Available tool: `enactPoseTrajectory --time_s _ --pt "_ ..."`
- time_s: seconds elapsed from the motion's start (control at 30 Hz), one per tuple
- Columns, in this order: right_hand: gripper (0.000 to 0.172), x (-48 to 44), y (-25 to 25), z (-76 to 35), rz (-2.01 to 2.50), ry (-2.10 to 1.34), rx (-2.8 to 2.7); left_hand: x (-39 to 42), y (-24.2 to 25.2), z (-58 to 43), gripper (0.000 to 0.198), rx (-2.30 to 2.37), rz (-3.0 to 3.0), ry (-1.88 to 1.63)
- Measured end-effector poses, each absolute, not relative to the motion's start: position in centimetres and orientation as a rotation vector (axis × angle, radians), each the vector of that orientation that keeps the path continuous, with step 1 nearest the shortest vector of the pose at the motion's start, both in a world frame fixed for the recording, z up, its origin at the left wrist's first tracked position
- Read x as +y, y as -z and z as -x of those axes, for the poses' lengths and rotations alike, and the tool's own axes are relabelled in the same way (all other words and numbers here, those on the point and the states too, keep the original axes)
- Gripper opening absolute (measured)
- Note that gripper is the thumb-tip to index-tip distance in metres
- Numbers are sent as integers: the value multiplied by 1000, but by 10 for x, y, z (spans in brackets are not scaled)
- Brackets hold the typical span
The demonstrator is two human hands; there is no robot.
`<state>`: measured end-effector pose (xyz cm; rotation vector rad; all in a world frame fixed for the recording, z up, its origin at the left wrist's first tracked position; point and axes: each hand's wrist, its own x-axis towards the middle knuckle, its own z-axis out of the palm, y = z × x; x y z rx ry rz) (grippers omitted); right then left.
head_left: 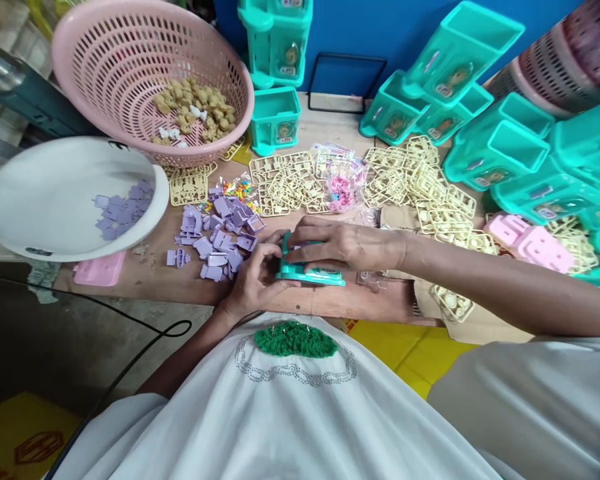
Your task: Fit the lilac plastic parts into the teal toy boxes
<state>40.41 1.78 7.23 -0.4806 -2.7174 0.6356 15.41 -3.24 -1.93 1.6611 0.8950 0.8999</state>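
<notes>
At the front edge of the table, a teal plastic box sits between my two hands. My left hand grips its left end, thumb along the near side. From the right, my right hand reaches over the top, its fingers curled down onto the box and covering most of it. Whether a small part is under those fingers is hidden. Just left of my left hand lies a heap of purple plastic pieces. Behind my hands are cream parts frames and a clear bag of pink pieces.
A pink basket with tan and white figures stands back left, beside a white basin holding purple pieces. Teal boxes are stacked at the back and right. Pink plates lie at right; a black cable hangs left.
</notes>
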Motion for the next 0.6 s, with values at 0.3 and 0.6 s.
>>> enactPoseTrajectory --time_s 0.3,0.6 --pt "52 -9 -49 -402 574 -675 -2590 -33 30 -159 63 780 -1542 -1013" --pt "49 -57 -48 -391 1070 -454 -2335 -35 33 -164 74 818 -1688 -1040"
